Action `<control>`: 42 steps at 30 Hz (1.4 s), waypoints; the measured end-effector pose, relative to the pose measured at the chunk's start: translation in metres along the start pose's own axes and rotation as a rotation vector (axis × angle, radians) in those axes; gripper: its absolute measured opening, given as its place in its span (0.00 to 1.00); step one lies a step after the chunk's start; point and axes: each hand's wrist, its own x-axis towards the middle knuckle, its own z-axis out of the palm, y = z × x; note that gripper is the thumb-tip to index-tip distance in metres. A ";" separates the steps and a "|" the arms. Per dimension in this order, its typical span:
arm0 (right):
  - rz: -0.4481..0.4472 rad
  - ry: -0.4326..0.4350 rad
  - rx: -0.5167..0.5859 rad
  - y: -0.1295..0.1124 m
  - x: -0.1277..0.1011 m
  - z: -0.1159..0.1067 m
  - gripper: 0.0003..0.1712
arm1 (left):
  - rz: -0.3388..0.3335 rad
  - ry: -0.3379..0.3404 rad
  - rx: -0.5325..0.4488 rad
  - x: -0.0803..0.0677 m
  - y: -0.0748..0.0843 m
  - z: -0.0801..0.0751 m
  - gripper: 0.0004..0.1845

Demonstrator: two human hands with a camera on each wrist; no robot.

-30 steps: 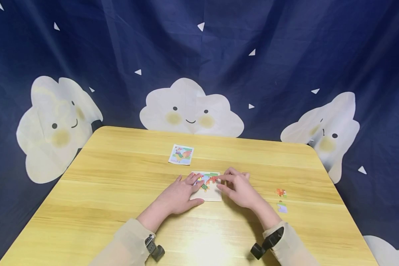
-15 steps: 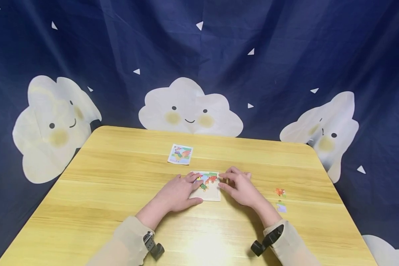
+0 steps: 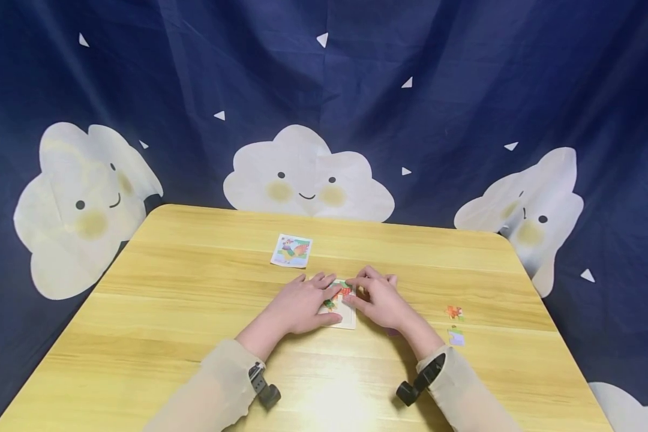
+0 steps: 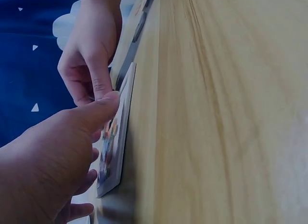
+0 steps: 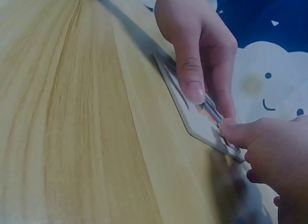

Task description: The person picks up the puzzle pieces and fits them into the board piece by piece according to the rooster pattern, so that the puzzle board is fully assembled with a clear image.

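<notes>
Left hand rests, fingers loose, on the thin, square, white puzzle board; the right hand's tips reach over it too. From far away I can't tell if they pinch anything. If they push sideways, I think the small red patterned piece between the hands could pop up.

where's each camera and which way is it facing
Head: worn on the head, looks forward and down at the table; sleeves, left hand, right hand show.
Left wrist: on that wrist, looks across the puzzle board; left hand near, right hand beyond.
Right wrist: on that wrist, looks at the puzzle board; right hand near, left beyond.
Wrist views share board and hands.
</notes>
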 end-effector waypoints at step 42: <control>-0.030 0.042 0.019 0.006 -0.005 -0.002 0.23 | 0.005 -0.010 -0.088 -0.010 -0.001 -0.004 0.43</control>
